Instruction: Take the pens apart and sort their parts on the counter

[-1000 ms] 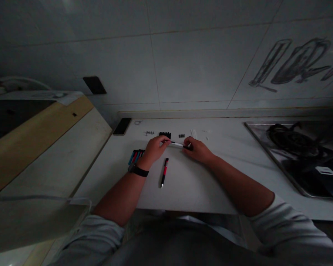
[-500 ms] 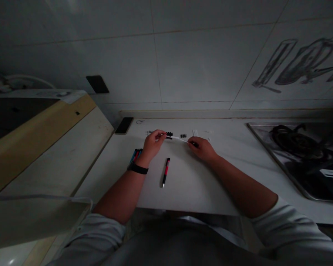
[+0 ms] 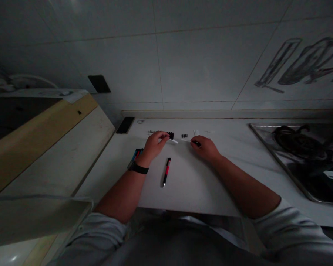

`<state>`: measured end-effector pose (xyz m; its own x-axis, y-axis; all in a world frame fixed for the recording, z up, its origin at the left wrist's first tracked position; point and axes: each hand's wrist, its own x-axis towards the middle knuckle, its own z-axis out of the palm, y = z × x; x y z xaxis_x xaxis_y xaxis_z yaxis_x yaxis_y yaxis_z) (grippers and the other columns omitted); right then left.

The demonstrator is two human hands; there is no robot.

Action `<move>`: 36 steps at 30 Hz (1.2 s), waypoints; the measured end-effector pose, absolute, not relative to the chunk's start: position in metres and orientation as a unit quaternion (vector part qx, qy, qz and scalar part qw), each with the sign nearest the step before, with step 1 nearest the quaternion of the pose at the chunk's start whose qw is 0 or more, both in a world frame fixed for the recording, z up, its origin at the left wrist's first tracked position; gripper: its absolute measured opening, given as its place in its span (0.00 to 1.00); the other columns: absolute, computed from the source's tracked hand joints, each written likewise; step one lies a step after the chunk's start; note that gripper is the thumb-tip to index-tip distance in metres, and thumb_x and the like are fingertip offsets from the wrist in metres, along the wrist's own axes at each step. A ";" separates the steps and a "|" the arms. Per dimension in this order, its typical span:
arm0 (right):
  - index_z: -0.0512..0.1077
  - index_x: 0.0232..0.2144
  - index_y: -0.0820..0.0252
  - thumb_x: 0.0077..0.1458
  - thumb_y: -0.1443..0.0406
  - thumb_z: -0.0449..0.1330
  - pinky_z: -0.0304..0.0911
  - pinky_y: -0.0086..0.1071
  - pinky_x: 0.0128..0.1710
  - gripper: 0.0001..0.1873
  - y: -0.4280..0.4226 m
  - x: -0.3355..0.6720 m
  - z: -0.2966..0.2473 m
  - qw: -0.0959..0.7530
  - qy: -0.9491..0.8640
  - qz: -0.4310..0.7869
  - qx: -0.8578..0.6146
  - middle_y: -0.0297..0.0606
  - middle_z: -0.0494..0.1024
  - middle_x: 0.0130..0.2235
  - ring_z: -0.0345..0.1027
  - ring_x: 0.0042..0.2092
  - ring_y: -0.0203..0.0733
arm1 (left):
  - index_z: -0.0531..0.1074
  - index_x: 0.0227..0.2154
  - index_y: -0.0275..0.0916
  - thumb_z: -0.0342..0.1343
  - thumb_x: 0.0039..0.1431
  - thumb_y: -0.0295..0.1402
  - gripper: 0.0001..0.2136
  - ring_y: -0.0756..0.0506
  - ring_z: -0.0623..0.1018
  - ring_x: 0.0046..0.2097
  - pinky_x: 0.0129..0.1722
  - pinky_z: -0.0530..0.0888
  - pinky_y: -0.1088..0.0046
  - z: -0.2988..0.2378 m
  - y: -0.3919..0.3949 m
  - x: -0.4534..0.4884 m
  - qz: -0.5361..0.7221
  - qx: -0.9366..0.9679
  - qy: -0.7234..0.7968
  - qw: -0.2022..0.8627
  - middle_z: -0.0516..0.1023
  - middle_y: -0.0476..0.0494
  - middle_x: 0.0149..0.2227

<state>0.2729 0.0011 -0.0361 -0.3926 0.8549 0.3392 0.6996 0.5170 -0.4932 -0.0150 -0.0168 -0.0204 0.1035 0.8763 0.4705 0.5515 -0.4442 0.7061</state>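
My left hand (image 3: pixel 154 145) is closed in a pinch on a short white pen tube (image 3: pixel 173 140) near a black block of pen parts (image 3: pixel 170 135). My right hand (image 3: pixel 205 147) is closed on a black pen piece (image 3: pixel 197 143) with a thin white refill (image 3: pixel 185 140) sticking out to the left. The two pieces are apart, with a small gap between them. A finished red and black pen (image 3: pixel 166 171) lies on the white counter (image 3: pixel 188 177) below my hands. A bundle of coloured pens (image 3: pixel 135 154) lies by my left wrist, which wears a black watch.
A dark phone (image 3: pixel 125 125) lies at the counter's back left corner. Small springs (image 3: pixel 151 132) and small black parts (image 3: pixel 184 136) sit near the tiled wall. A gas stove (image 3: pixel 302 147) fills the right side. A wooden-edged surface (image 3: pixel 44 136) lies on the left.
The pen held between both hands has come apart: my left hand has drawn the white tube left and back, and my right hand has moved right with the black piece and refill.
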 end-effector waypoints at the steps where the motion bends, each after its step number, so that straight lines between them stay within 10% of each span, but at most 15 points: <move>1: 0.78 0.40 0.56 0.63 0.62 0.57 0.63 0.34 0.41 0.10 0.001 0.273 -0.036 0.276 -0.826 0.130 -0.474 0.42 0.82 0.42 0.73 0.39 0.44 | 0.79 0.41 0.41 0.60 0.65 0.34 0.06 0.44 0.80 0.45 0.52 0.75 0.66 -0.021 -0.018 -0.014 0.434 0.736 0.490 0.176 0.82 0.44 0.42; 15: 0.79 0.42 0.56 0.64 0.61 0.57 0.65 0.35 0.43 0.12 0.002 0.273 -0.041 0.244 -0.835 0.135 -0.474 0.42 0.82 0.43 0.74 0.42 0.46 | 0.76 0.36 0.39 0.62 0.62 0.37 0.07 0.47 0.80 0.40 0.46 0.76 0.70 0.006 -0.015 -0.046 0.484 0.672 0.524 0.199 0.82 0.46 0.37; 36: 0.79 0.42 0.56 0.65 0.61 0.56 0.67 0.35 0.43 0.12 0.000 0.271 -0.041 0.220 -0.850 0.139 -0.459 0.42 0.83 0.43 0.75 0.41 0.45 | 0.81 0.32 0.42 0.66 0.57 0.42 0.09 0.46 0.77 0.33 0.32 0.66 0.72 -0.003 -0.024 -0.051 0.061 0.776 0.611 0.143 0.83 0.46 0.32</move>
